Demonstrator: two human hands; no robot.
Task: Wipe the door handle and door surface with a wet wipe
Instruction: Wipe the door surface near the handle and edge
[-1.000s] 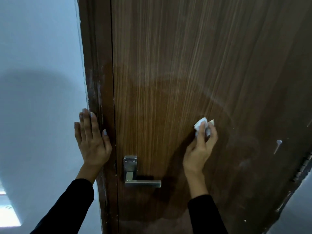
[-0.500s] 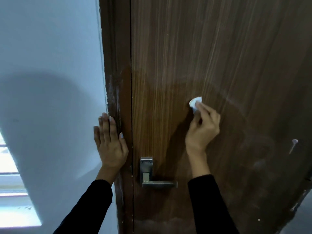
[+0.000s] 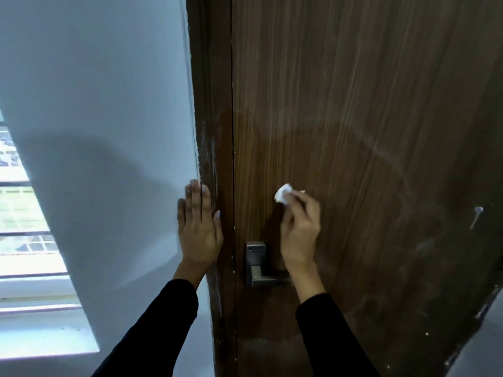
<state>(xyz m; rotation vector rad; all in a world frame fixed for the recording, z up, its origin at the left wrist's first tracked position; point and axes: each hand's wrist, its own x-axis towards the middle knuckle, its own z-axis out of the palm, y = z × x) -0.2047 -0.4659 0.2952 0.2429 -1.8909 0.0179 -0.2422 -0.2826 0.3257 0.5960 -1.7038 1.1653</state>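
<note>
A dark brown wooden door [image 3: 367, 118] fills the right of the view, with damp smear arcs on its surface. My right hand [image 3: 299, 227] holds a crumpled white wet wipe [image 3: 282, 195] against the door, just above the grey metal lever handle [image 3: 257, 265]. The wrist hides the outer end of the lever. My left hand [image 3: 198, 227] lies flat, fingers straight, on the edge between the white wall and the brown door frame [image 3: 212, 104].
A white wall [image 3: 109, 104] stands left of the frame, with a bright window [image 3: 19, 213] at the far left. A small metal hook [image 3: 477, 215] sticks out of the door at the right. The hinge edge shows at the lower right.
My right hand has swept the wipe from the door's middle leftward and down, closer to the handle. The view has shifted, so door and hands sit further right in frame.
</note>
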